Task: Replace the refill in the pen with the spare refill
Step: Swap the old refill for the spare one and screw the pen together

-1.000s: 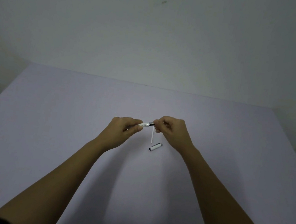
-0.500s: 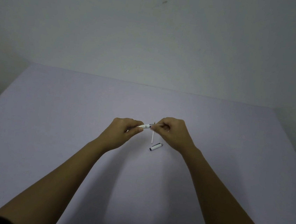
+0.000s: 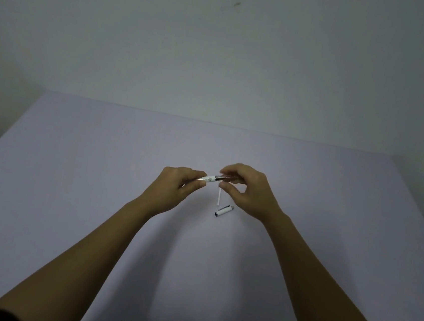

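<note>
Both my hands hold a white pen (image 3: 210,179) level above the middle of the table. My left hand (image 3: 177,185) is closed around the pen's white barrel. My right hand (image 3: 248,190) pinches the dark metallic front section (image 3: 223,178) between fingertips, thumb held apart below it. Under the hands a thin white spare refill (image 3: 219,197) lies on the table, pointing toward me. Just nearer to me lies the white pen cap (image 3: 224,211) with a dark open end. Whether the front section is loose from the barrel cannot be told.
The pale lilac table (image 3: 99,174) spreads wide around the hands, ending at a bare white wall behind. A brown strip of floor shows at the far left edge, and some blurred items at the far right edge.
My right hand's fingers have shifted on the pen's front end, and the thumb has opened downward. More of the dark front section shows now. The refill and cap have stayed put.
</note>
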